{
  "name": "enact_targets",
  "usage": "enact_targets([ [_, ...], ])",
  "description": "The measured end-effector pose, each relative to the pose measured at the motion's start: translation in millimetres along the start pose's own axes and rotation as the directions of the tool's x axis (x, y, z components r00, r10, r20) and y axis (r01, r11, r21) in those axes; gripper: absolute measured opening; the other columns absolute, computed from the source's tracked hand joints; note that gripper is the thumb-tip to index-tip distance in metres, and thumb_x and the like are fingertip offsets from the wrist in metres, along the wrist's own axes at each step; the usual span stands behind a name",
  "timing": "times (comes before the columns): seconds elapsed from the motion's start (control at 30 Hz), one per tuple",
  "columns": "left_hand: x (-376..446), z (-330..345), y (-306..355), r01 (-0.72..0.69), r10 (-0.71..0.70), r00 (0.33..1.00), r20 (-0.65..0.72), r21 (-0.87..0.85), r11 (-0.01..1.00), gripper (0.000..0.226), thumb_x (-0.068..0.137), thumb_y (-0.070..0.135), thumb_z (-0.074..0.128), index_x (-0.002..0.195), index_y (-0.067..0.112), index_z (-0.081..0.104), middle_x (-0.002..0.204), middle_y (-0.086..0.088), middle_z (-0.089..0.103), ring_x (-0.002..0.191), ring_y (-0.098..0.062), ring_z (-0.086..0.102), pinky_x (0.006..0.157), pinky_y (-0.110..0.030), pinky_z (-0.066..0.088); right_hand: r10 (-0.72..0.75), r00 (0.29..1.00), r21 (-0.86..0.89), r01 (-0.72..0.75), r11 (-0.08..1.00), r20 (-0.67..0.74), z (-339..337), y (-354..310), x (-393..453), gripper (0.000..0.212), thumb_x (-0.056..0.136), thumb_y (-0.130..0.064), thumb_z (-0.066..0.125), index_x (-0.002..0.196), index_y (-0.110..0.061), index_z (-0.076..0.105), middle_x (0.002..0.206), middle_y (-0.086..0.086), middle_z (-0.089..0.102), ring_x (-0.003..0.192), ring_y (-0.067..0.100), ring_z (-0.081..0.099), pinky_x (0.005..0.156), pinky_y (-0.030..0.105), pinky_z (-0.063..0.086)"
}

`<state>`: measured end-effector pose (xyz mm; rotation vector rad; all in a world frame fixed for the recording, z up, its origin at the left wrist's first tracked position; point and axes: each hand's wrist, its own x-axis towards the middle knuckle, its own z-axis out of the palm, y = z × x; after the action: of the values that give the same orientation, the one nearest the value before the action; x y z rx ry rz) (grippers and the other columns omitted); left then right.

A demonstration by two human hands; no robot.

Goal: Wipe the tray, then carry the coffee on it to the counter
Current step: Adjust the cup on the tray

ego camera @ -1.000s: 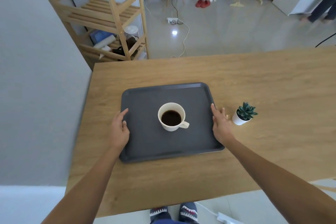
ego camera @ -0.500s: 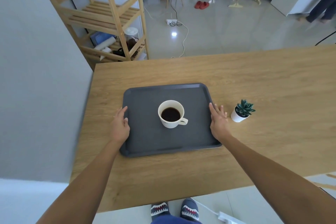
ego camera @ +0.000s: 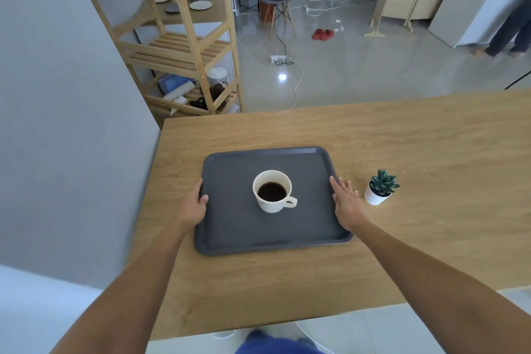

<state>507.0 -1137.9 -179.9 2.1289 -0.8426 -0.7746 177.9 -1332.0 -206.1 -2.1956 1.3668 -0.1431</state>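
The left hand (ego camera: 193, 205) has now curled its grip onto the tray (ego camera: 230, 236) edge. The right hand (ego camera: 346, 204) lies flat and open against the other edge. The coffee cup (ego camera: 273, 191) sits mid-tray on the table (ego camera: 431, 152), ready for lifting.

Left hand (ego camera: 193, 204): thumb now hooked over the rim of the dark grey rectangular plastic tray (ego camera: 230, 241).
View: tilted up, more room visible.

No readable text; faint mark on white cup (ego camera: 271, 201) side too small to make out.
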Motion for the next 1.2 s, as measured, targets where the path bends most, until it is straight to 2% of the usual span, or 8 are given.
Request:
enact_targets([
  [0.2, -15.2, 19.0, 20.9, -0.159, 0.165, 0.966, -0.199, 0.047, 0.986, 0.046, 0.101, 0.015, 0.037, 0.145, 0.007, 0.034, 0.155, -0.01, 0.031, 0.145, -0.024, 0.024, 0.118, -0.034, 0.017, -0.046, 0.984, 0.126, 0.068, 0.99, -0.172, 0.2, -26.5, -20.8, 0.05, 0.101, -0.019, 0.034, 0.15, -0.013, 0.022, 0.159, 0.013, 0.018, 0.148, 0.032, 0.001, 0.119, 0.047, 0.007],
  [0.3, -33.8, 46.8, 43.8, -0.233, 0.23, 0.97, -0.083, -0.035, 0.972, 0.043, 0.101, 0.019, 0.037, 0.144, 0.013, 0.04, 0.151, 0.001, 0.039, 0.142, -0.014, 0.029, 0.113, -0.022, 0.019, -0.074, 0.982, 0.34, 0.132, 0.931, -0.176, 10.5, -59.7, -47.8, 0.046, 0.1, -0.024, 0.04, 0.145, -0.015, 0.036, 0.151, 0.006, 0.039, 0.145, 0.024, 0.025, 0.114, 0.035, 0.024],
  [0.37, -40.6, 61.8, 58.0, -0.139, 0.145, 0.989, 0.015, -0.211, 0.968, 0.039, 0.102, 0.024, 0.037, 0.139, 0.021, 0.046, 0.146, 0.008, 0.044, 0.139, -0.01, 0.035, 0.111, -0.022, 0.023, -0.034, 0.991, 0.457, 0.09, 0.885, -0.13, 18.3, -77.5, -59.9, 0.045, 0.099, -0.029, 0.041, 0.143, -0.019, 0.04, 0.144, 0.0, 0.05, 0.137, 0.019, 0.04, 0.107, 0.025, 0.028],
  [0.47, -38.3, 75.8, 68.3, -0.009, 0.071, 0.991, 0.115, -0.464, 0.886, 0.029, 0.101, 0.031, 0.036, 0.116, 0.039, 0.06, 0.126, 0.019, 0.06, 0.126, -0.006, 0.049, 0.106, -0.026, 0.035, 0.001, 0.996, 0.507, 0.044, 0.861, -0.089, 24.6, -92.7, -64.8, 0.044, 0.1, -0.033, 0.039, 0.142, -0.02, 0.042, 0.137, -0.003, 0.056, 0.129, 0.016, 0.048, 0.098, 0.02, 0.029],
  [0.57, -38.9, 80.9, 70.0, 0.034, 0.052, 0.989, 0.138, -0.559, 0.828, 0.03, 0.101, 0.03, 0.037, 0.118, 0.036, 0.061, 0.123, 0.015, 0.064, 0.122, -0.005, 0.053, 0.103, -0.026, 0.04, -0.025, 0.994, 0.5, 0.075, 0.863, -0.105, 26.7, -99.7, -64.9, 0.04, 0.1, -0.032, 0.037, 0.138, -0.025, 0.046, 0.119, -0.009, 0.064, 0.112, 0.013, 0.056, 0.087, 0.021, 0.035],
  [0.67, -39.7, 83.0, 67.5, 0.061, 0.043, 0.986, 0.159, -0.593, 0.803, 0.034, 0.102, 0.027, 0.035, 0.129, 0.028, 0.056, 0.128, 0.01, 0.062, 0.123, -0.005, 0.053, 0.105, -0.027, 0.039, -0.03, 0.99, 0.508, 0.095, 0.856, -0.136, 28.5, -103.1, -60.8, 0.035, 0.101, -0.029, 0.036, 0.133, -0.029, 0.051, 0.113, -0.014, 0.064, 0.1, 0.002, 0.054, 0.085, 0.021, 0.036],
  [0.87, -38.9, 85.0, 62.3, 0.057, 0.033, 0.989, 0.147, -0.565, 0.823, 0.033, 0.099, 0.023, 0.045, 0.13, 0.028, 0.056, 0.13, 0.009, 0.061, 0.123, -0.007, 0.054, 0.1, -0.025, 0.041, 0.07, 0.989, 0.622, 0.026, 0.783, -0.129, 29.4, -99.5, -33.6, 0.033, 0.099, -0.025, 0.035, 0.121, -0.03, 0.059, 0.101, -0.01, 0.07, 0.093, 0.008, 0.067, 0.092, 0.037, 0.053],
  [1.2, -33.8, 79.1, 70.0, 0.034, 0.05, 0.989, 0.138, -0.547, 0.836, 0.033, 0.095, 0.025, 0.056, 0.126, 0.038, 0.056, 0.13, 0.013, 0.06, 0.122, -0.006, 0.054, 0.088, -0.02, 0.042, 0.092, 0.995, 0.708, -0.044, 0.705, -0.03, 7.3, -108.8, 4.5, 0.034, 0.099, -0.013, 0.038, 0.111, -0.027, 0.066, 0.096, -0.005, 0.068, 0.093, 0.01, 0.066, 0.09, 0.03, 0.056],
])
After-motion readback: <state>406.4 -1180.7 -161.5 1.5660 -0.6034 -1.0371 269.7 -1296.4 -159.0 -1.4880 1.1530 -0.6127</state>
